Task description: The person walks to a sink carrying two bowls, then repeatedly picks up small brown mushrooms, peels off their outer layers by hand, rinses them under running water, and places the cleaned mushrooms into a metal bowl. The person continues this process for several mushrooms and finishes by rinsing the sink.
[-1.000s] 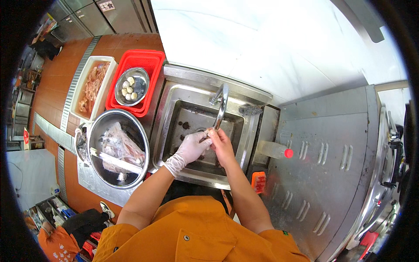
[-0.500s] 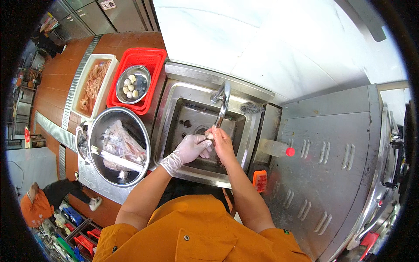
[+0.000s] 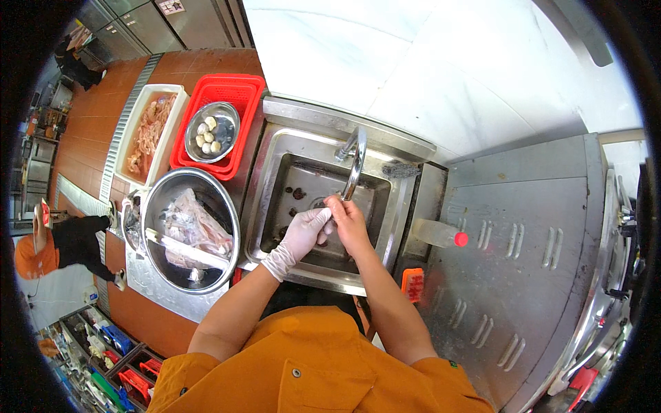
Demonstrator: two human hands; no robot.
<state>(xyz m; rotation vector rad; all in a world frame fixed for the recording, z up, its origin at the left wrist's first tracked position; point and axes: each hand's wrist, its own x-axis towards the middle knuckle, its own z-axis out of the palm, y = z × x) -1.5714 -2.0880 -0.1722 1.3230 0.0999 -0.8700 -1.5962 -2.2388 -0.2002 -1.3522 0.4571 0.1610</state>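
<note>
My left hand point(image 3: 307, 230), in a thin white glove, and my bare right hand point(image 3: 349, 224) meet under the curved faucet point(image 3: 357, 155). Both are closed, fingertips pinched together over the metal sink point(image 3: 275, 148). Whatever small thing lies between them is hidden by the fingers. Dark scraps point(image 3: 298, 194) are scattered on the sink bottom. To the left, a small steel bowl point(image 3: 231, 115) holds several pale, roundish pieces point(image 3: 207, 138) that look like mushrooms. It sits in a red plastic basket point(image 3: 256, 89).
Left of the sink, a large steel basin point(image 3: 233, 206) holds pale fish-like pieces and a white bar. Beyond stands a white tub point(image 3: 180, 96) of pinkish meat strips. A scouring pad point(image 3: 401, 170), a bottle point(image 3: 435, 233) and an orange brush point(image 3: 412, 284) lie rightward. A co-worker point(image 3: 41, 251) is at far left.
My hands have drawn closer together, and the small pale round piece seen between my fingers is now covered. The co-worker at far left has moved farther up the view.
</note>
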